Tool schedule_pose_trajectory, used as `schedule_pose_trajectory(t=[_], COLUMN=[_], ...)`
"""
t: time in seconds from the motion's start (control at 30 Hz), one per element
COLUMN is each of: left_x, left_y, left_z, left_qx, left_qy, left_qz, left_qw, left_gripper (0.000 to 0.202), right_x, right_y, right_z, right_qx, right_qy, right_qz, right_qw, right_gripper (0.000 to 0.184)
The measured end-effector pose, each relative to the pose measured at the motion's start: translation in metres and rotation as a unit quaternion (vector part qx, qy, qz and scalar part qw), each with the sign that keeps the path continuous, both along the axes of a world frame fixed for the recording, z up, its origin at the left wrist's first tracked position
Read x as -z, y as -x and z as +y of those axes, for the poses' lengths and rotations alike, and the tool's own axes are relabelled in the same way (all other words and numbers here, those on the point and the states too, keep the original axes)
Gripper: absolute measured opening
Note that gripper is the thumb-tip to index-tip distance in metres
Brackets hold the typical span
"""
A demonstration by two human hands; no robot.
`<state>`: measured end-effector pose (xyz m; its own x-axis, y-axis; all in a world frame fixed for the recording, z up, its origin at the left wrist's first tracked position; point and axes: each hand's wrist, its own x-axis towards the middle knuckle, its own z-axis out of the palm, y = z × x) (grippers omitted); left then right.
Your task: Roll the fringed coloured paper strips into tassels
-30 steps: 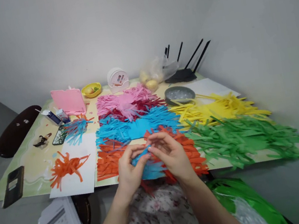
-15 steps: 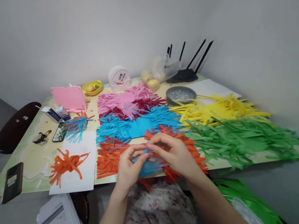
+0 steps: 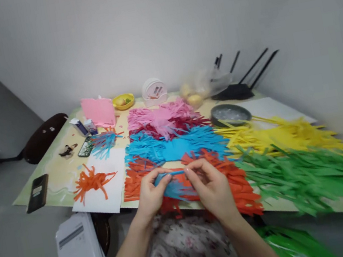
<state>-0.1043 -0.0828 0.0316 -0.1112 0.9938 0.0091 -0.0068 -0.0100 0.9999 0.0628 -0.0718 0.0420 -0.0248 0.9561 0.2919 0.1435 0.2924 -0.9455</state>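
My left hand (image 3: 152,192) and my right hand (image 3: 211,185) pinch the two ends of the rolled upper edge of a blue fringed paper piece (image 3: 178,188). Its thin strips hang down between my hands, blurred in part. Below and around it lies orange fringed paper (image 3: 241,180) at the table's front edge. Just beyond my fingers is a stack of blue fringed paper (image 3: 177,148). Pink fringed paper (image 3: 159,117) lies farther back, with dark red fringe partly under it.
Right of my hands lie green (image 3: 312,174) and yellow fringed paper (image 3: 289,136), with a grey bowl (image 3: 230,114) behind. On the left are an orange tassel (image 3: 92,182) on white paper, a blue tassel (image 3: 107,143), a phone (image 3: 37,193) and a pink tablet case (image 3: 98,111).
My hands have moved apart from a close pinch, and the blue rolled edge now stretches straight between them. The view has shifted, so the table's things appear farther right.
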Motion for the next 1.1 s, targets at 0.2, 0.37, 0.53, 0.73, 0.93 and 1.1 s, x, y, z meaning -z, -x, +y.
schedule_pose_trajectory(t=[0.2,0.37,0.53,0.73,0.93,1.1], left_x=[-0.001,0.035,0.081,0.073,0.011,-0.018], left_y=[0.159,0.196,0.181,0.208,0.165,0.057], left_z=[-0.042,-0.037,0.004,0.024,0.042,0.134], left_qx=[-0.422,-0.345,-0.227,-0.092,-0.062,0.083], left_qy=[-0.048,0.099,0.118,0.105,0.061,-0.079], left_qz=[0.420,0.589,0.599,0.625,0.732,0.698], left_qw=[0.802,0.724,0.759,0.768,0.676,0.707], left_gripper=[0.024,0.031,0.026,0.021,0.029,0.028], right_x=[0.027,0.035,0.040,0.051,0.054,0.068], right_y=[0.001,0.012,0.002,-0.043,-0.057,-0.020], right_z=[0.000,0.004,0.009,0.067,0.179,0.242], right_qx=[-0.015,-0.047,-0.035,0.010,0.027,-0.011], right_qy=[0.023,0.027,0.035,0.005,-0.048,-0.066], right_qz=[0.013,0.003,-0.030,-0.169,-0.386,-0.447], right_qw=[1.000,0.999,0.998,0.985,0.921,0.892], right_gripper=[0.025,0.026,0.029,0.028,0.024,0.032])
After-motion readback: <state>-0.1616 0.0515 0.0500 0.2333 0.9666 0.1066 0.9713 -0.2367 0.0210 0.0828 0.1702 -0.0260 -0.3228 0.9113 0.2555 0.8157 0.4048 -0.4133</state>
